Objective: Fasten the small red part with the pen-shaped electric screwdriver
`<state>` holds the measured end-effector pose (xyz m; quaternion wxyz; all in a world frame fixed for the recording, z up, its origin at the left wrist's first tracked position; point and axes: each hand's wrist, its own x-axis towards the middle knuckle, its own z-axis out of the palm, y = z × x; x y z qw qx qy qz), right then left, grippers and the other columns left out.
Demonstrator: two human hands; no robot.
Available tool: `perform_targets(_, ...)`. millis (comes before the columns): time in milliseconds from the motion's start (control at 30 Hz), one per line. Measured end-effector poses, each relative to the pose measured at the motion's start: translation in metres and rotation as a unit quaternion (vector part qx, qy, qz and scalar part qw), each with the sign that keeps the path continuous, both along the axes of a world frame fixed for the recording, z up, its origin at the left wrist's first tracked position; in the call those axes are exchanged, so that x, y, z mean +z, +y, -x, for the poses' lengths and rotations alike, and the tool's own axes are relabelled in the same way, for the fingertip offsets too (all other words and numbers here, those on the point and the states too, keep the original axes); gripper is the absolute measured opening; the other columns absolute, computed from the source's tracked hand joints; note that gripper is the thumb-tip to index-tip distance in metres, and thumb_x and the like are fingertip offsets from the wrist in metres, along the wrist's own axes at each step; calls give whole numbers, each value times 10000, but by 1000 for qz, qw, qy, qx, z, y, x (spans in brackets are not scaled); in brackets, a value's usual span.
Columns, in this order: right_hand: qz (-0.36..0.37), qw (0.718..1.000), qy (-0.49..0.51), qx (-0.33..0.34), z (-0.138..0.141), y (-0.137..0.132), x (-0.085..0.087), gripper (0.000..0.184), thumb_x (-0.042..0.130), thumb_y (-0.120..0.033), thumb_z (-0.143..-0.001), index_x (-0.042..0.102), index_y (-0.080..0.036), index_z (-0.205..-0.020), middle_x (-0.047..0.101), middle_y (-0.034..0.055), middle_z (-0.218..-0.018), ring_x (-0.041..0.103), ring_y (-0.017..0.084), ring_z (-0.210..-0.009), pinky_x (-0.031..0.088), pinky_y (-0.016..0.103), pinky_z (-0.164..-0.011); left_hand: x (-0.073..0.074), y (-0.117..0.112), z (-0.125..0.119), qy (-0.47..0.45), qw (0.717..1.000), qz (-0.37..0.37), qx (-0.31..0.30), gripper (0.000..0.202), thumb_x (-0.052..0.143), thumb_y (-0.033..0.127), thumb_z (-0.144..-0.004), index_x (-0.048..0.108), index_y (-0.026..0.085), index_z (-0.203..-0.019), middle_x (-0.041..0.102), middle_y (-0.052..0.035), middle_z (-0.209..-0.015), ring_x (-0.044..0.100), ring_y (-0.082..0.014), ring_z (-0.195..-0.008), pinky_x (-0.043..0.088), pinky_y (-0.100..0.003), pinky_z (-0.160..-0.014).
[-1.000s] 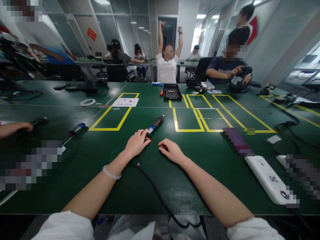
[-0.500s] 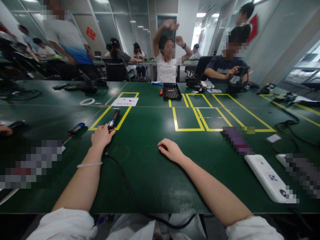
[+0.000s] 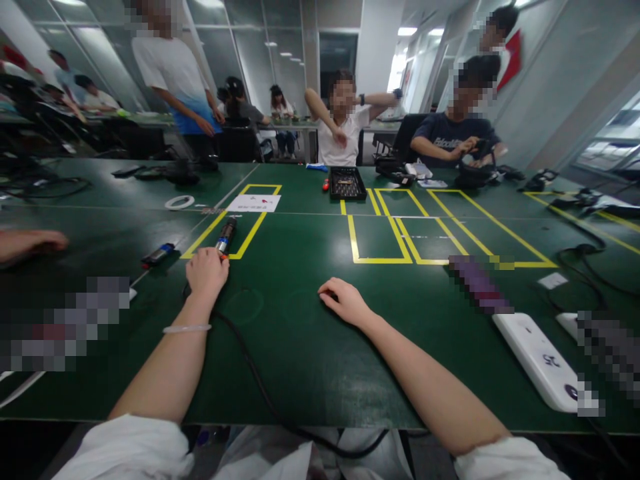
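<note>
My left hand (image 3: 207, 277) lies over the near end of a dark cylindrical tool (image 3: 227, 233) with a blue and silver band. Its fingers curl down at that end, partly hidden by the back of the hand. A bit of red shows beside the fingertips. The tool points away from me, inside a yellow-taped outline (image 3: 250, 239). My right hand (image 3: 345, 300) rests on the green table (image 3: 300, 360), loosely curled, thumb and forefinger apart, holding nothing. A similar dark and blue tool (image 3: 159, 255) lies to the left of my left hand.
A black tray (image 3: 347, 184) of small parts sits at the far edge, beside a red item (image 3: 326, 184). A white power bank (image 3: 537, 360) lies at right. A black cable (image 3: 250, 363) crosses the table near me. Another person's hand (image 3: 45, 245) is at left.
My left hand has shifted slightly over the tool's end. At the left, another person's hand has come further in. The person opposite has lowered an arm, and the standing person has moved right.
</note>
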<state>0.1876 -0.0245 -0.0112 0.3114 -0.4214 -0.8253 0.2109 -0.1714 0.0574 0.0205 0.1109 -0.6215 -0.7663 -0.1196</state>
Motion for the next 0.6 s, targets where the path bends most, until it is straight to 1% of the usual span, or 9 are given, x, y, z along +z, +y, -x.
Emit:
perform_targets(67, -1, 1000, -1, -1, 0, 0, 0, 94, 546, -184, -904, 639, -187, -913, 609, 30, -855, 566, 154, -824, 435, 274, -772, 1, -2, -3, -1, 1000, -23, 2, 320, 402, 333, -905, 570, 115, -1070, 567, -200, -1145, 509, -345, -1092, 401, -480, -922)
perform_targets(133, 0, 1000, -1, -2, 1, 0, 0, 94, 546, -185, -904, 640, -189, -911, 610, 30, -854, 564, 154, -819, 435, 275, -768, 3, -3, -12, -19, 998, -52, -23, 334, 379, 340, -920, 569, 124, -1088, 578, -187, -1151, 520, -333, -1093, 394, -469, -935)
perform_targets(233, 2, 1000, -2, -3, 1, -1, 2, 95, 545, -180, -901, 639, -191, -910, 610, 29, -853, 566, 154, -817, 436, 274, -761, 4, -8, -37, -106, 985, -52, -129, 346, 373, 374, -936, 569, 156, -1120, 625, -130, -1105, 581, -275, -1011, 425, -400, -906)
perform_targets(300, 4, 1000, 2, -4, 1, -1, 2, 93, 547, -178, -898, 635, -191, -925, 611, 28, -858, 570, 152, -817, 440, 272, -760, 4, -15, -62, -180, 953, -1, -244, 349, 400, 410, -934, 587, 175, -1111, 655, -86, -1047, 610, -227, -942, 450, -341, -869)
perform_targets(367, 8, 1000, 13, -4, 1, -1, 2, 116, 556, -170, -889, 623, -191, -981, 615, 25, -869, 575, 148, -816, 446, 271, -765, 3, -24, -88, -229, 904, 61, -355, 348, 428, 428, -925, 615, 190, -1096, 663, -66, -1047, 614, -199, -934, 459, -309, -856)
perform_targets(400, 10, 1000, 20, -4, 1, -1, 1, 154, 565, -166, -881, 611, -191, -1025, 618, 23, -877, 577, 145, -812, 449, 270, -766, 2, -29, -101, -243, 883, 87, -392, 345, 437, 426, -921, 629, 197, -1093, 662, -63, -1057, 613, -191, -930, 461, -304, -849)
perform_targets(467, 16, 999, 33, 2, 0, -1, 0, 257, 591, -162, -861, 575, -197, -1115, 621, 16, -891, 578, 141, -806, 453, 268, -768, 0, -40, -122, -268, 849, 138, -434, 336, 463, 412, -910, 635, 206, -1113, 662, -57, -1048, 615, -176, -892, 469, -297, -815)
perform_targets(533, 18, 999, 41, 11, 0, 0, -1, 325, 620, -167, -841, 549, -206, -1156, 620, 10, -899, 576, 140, -807, 455, 263, -763, -2, -49, -137, -308, 821, 185, -444, 347, 500, 401, -894, 605, 204, -1160, 664, -50, -999, 620, -161, -837, 477, -286, -769)
perform_targets(600, 15, 999, 38, 26, 1, 0, -3, 291, 631, -173, -834, 564, -210, -1115, 613, 6, -891, 572, 141, -808, 452, 258, -756, -2, -56, -145, -353, 795, 220, -441, 373, 534, 398, -878, 561, 193, -1190, 662, -44, -959, 624, -153, -814, 485, -280, -747)
